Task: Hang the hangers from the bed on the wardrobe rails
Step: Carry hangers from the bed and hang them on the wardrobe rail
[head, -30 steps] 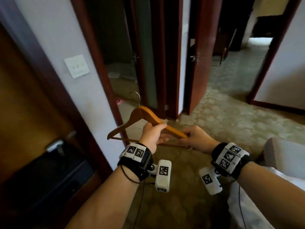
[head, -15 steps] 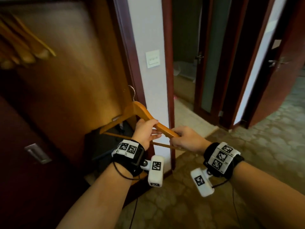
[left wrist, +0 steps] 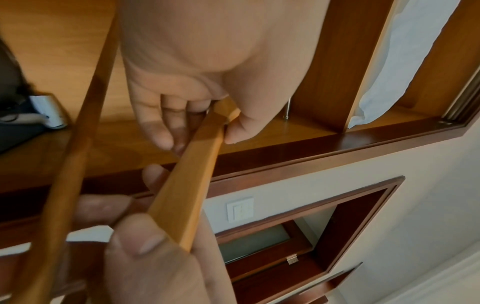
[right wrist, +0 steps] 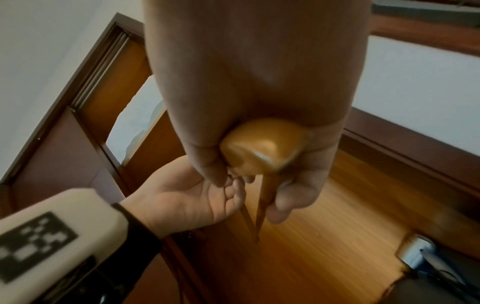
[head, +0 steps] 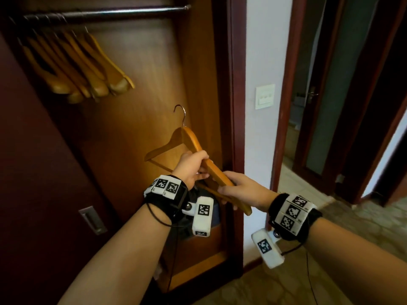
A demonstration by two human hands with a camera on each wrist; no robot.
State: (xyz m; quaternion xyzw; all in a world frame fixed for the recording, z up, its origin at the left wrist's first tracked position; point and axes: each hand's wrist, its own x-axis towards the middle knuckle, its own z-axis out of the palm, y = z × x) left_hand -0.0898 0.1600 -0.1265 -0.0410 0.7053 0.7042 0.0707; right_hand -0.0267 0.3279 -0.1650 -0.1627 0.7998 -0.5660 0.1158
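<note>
A wooden hanger with a metal hook is held upright in front of the open wardrobe. My left hand grips its right arm near the middle, fingers and thumb curled round the wood. My right hand grips the rounded lower end of that same arm, together with the thin bottom bar. High at the upper left runs the dark wardrobe rail, with several wooden hangers hanging on it. The held hanger's hook is well below the rail.
The wardrobe's dark sliding door with a metal recessed handle stands at the left. A dark bag sits low inside the wardrobe. A white wall with a light switch and open doorways lie to the right.
The view has swung left and up from the doorways to the wardrobe, bringing the rail into sight. Both hands have kept their hold and raised the hanger towards the wardrobe.
</note>
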